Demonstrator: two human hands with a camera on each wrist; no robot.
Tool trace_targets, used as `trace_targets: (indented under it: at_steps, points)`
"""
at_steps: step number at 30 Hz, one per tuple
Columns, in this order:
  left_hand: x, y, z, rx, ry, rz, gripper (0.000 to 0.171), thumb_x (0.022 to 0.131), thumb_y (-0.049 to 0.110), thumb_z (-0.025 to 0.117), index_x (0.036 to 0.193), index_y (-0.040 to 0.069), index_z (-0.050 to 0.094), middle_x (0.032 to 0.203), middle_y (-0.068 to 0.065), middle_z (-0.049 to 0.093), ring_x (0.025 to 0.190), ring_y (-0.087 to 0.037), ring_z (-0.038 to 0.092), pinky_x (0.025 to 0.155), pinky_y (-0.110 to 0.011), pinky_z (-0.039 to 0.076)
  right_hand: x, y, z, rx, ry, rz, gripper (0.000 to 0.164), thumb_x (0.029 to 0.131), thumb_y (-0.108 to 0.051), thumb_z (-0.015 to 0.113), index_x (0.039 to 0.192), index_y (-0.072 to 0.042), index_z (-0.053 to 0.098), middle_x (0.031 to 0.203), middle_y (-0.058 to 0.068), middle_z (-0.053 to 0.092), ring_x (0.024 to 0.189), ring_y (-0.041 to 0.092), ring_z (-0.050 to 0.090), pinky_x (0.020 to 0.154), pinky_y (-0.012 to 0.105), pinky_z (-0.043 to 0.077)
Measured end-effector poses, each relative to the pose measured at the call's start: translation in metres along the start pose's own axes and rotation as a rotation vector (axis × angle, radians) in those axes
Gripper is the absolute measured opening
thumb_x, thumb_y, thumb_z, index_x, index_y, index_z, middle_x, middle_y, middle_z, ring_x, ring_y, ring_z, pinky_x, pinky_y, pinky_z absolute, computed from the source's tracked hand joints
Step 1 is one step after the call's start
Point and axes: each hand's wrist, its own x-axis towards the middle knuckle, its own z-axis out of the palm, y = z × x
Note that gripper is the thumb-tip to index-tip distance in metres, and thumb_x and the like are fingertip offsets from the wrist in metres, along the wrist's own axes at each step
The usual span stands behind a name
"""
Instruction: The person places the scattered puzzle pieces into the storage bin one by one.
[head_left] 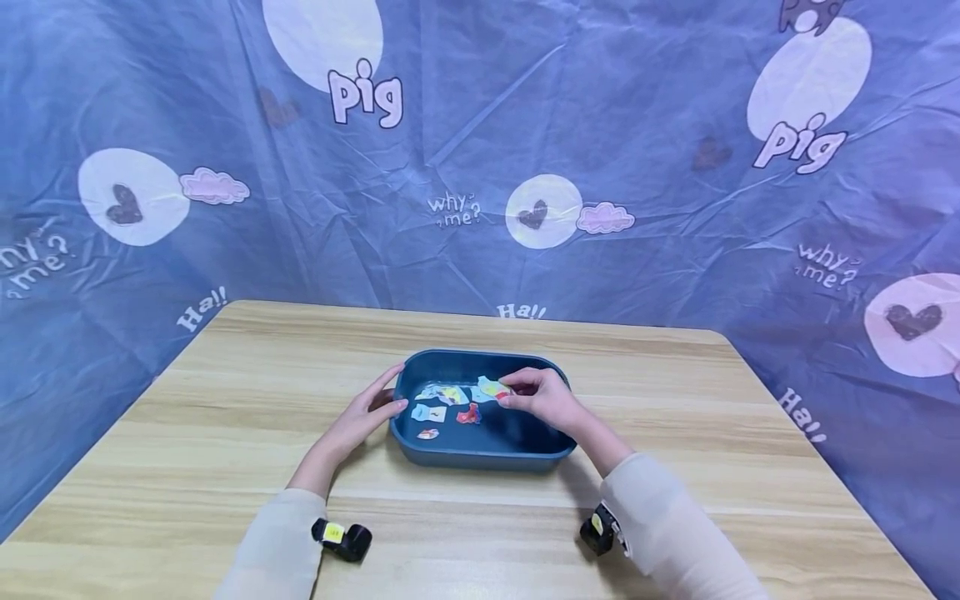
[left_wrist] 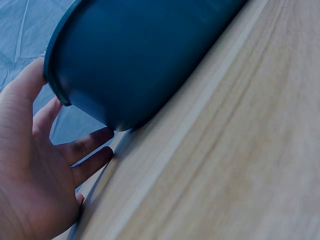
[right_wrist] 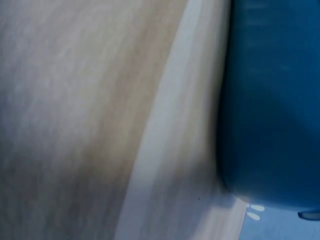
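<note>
A dark blue plastic basin [head_left: 480,457] with rounded ends sits on the table, several small colourful paper cutouts lying inside it. My left hand [head_left: 363,419] is at the basin's left end, its thumb on the rim and its fingers spread, fairly straight, along the outside; the left wrist view shows this hand [left_wrist: 47,155] beside the basin's wall [left_wrist: 130,60]. Over the basin's right half, my right hand [head_left: 545,397] pinches a pale blue and yellow cutout [head_left: 491,387] between thumb and fingers. The right wrist view shows the basin's outer wall [right_wrist: 275,100] but not the hand.
Among the cutouts in the basin are a red one [head_left: 469,414], a light blue and white one [head_left: 429,413] and a small reddish one [head_left: 427,434]. The wooden table [head_left: 262,417] surrounds the basin. Behind hangs a blue printed cloth [head_left: 465,125].
</note>
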Motion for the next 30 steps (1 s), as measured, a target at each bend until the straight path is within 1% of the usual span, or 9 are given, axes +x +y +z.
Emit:
trace_targets:
  at_steps: [3, 7, 11, 21, 28, 30]
  points:
    - [0.0, 0.0, 0.0, -0.002, -0.004, 0.001, 0.057, 0.087, 0.019, 0.051, 0.137, 0.019, 0.024, 0.132, -0.02, 0.032, 0.119, -0.031, 0.031, 0.096, -0.046, 0.024, 0.0, -0.001, 0.003, -0.015, -0.023, -0.002, 0.027, 0.071, -0.009, 0.07, 0.095, 0.002, 0.065, 0.086, 0.009, 0.06, 0.071, 0.014, 0.052, 0.063, 0.022, 0.046]
    - [0.0, 0.001, 0.001, 0.0, -0.003, -0.004, 0.057, 0.087, 0.019, 0.051, 0.137, 0.019, 0.024, 0.132, -0.02, 0.032, 0.119, -0.032, 0.03, 0.096, -0.046, 0.023, 0.001, -0.001, 0.008, -0.023, -0.055, -0.026, 0.027, 0.072, -0.009, 0.07, 0.095, 0.003, 0.064, 0.085, 0.009, 0.06, 0.069, 0.013, 0.052, 0.061, 0.023, 0.046]
    - [0.0, 0.002, 0.001, -0.001, -0.003, -0.009, 0.057, 0.087, 0.02, 0.051, 0.137, 0.019, 0.024, 0.132, -0.02, 0.032, 0.12, -0.031, 0.03, 0.096, -0.046, 0.023, 0.003, -0.002, 0.013, -0.04, -0.079, -0.031, 0.026, 0.07, -0.01, 0.071, 0.093, 0.002, 0.065, 0.085, 0.007, 0.06, 0.069, 0.012, 0.051, 0.06, 0.023, 0.045]
    - [0.0, 0.001, 0.0, -0.013, -0.008, 0.0, 0.058, 0.087, 0.021, 0.052, 0.137, 0.018, 0.024, 0.131, -0.02, 0.032, 0.119, -0.031, 0.03, 0.095, -0.046, 0.024, 0.005, -0.005, 0.022, -0.115, -0.148, -0.04, 0.026, 0.069, -0.014, 0.072, 0.092, -0.003, 0.067, 0.086, 0.003, 0.061, 0.074, 0.017, 0.051, 0.061, 0.024, 0.044]
    - [0.0, 0.002, 0.0, 0.0, -0.004, -0.008, 0.057, 0.087, 0.019, 0.051, 0.137, 0.018, 0.024, 0.131, -0.02, 0.033, 0.119, -0.032, 0.031, 0.095, -0.046, 0.024, 0.008, -0.007, 0.028, -0.092, -0.21, -0.038, 0.029, 0.071, -0.013, 0.071, 0.095, 0.0, 0.065, 0.087, 0.003, 0.06, 0.072, 0.013, 0.051, 0.06, 0.024, 0.045]
    - [0.0, 0.002, 0.0, -0.001, -0.004, -0.009, 0.057, 0.087, 0.019, 0.051, 0.137, 0.018, 0.024, 0.131, -0.02, 0.032, 0.119, -0.032, 0.03, 0.095, -0.046, 0.024, 0.009, -0.006, 0.03, -0.095, -0.217, -0.033, 0.028, 0.07, -0.013, 0.071, 0.094, -0.001, 0.066, 0.085, 0.002, 0.059, 0.07, 0.011, 0.05, 0.059, 0.023, 0.044]
